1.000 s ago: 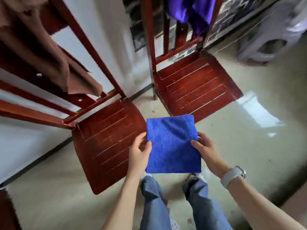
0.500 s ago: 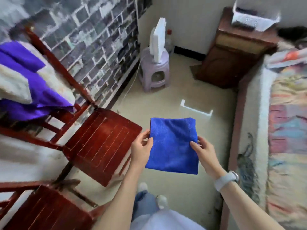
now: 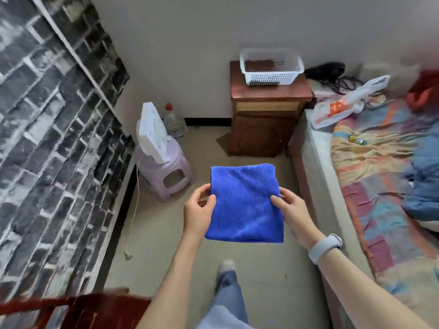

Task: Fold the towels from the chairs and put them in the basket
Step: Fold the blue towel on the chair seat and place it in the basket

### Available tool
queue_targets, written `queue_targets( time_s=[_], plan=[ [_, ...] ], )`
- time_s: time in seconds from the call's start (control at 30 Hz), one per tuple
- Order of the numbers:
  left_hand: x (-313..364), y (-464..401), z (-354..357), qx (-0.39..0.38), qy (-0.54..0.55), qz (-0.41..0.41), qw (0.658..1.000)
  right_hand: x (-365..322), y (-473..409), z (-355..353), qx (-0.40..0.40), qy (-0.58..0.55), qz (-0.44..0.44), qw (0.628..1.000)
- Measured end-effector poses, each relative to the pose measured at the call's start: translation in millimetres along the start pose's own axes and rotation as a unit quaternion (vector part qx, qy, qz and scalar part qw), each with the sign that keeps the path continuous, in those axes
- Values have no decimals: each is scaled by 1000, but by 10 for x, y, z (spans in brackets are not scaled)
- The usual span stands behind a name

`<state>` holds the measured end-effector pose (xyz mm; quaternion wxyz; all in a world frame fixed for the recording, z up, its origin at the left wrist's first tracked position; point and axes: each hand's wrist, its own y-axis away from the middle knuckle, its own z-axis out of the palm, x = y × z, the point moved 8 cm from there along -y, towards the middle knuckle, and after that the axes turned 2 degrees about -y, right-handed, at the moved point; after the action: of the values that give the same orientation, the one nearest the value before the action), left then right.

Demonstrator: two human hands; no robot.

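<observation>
The left hand's (image 3: 199,211) thumb lies across the left edge of the blue towel (image 3: 245,201) with its fingers curled behind the cloth, pinching it; the right hand (image 3: 291,207) mirrors this on the right edge, thumb on top, fingers hidden underneath. The grip is the same two-sided pinch as half a second and a second ago, and the towel is the same flat, folded square held at chest height, so nothing about the fold itself has changed. What has changed is the view around it: a second ago the towel hung over the red chair seats, half a second ago one chair was still left of it, and now only a blurred strip of red chair (image 3: 71,309) shows at the lower left, well behind the towel. The person has turned away from the chairs, and the white basket (image 3: 270,78) now stands straight beyond the towel's far edge, well apart from it, on top of a wooden cabinet (image 3: 268,115). Something brown, probably a folded towel, already lies in the basket. Left of the towel is a lilac stool (image 3: 166,172); right of it runs a bed (image 3: 380,176). I judge folding of this towel finished and the carry to the basket under way; what remains is walking forward and laying it in flat.
</observation>
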<state>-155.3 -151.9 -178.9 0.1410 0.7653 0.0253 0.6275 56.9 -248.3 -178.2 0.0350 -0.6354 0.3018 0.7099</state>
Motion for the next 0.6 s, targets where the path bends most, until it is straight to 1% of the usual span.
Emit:
queue_targets(
  time_s=[0.17,0.27,0.37,0.47,0.6],
  plan=[
    [601,-1119,508,-38,-26,22,999,-596,-960,-176,32,-33,-12,999],
    [932,-1688,987,-66,-33,38,997,-880,-1505,-434,62,-56,-24,996],
    [1170,-2216,1490,-80,-35,34,996,-1098,-2091,-722,83,-74,-24,994],
    [1383,-2743,1966,-80,-29,34,996,-1335,-2738,-1003,85,-77,-24,993],
    [1641,-3405,2502,-44,-9,28,999,-1720,-3606,-1312,64,-65,-25,996]
  ],
)
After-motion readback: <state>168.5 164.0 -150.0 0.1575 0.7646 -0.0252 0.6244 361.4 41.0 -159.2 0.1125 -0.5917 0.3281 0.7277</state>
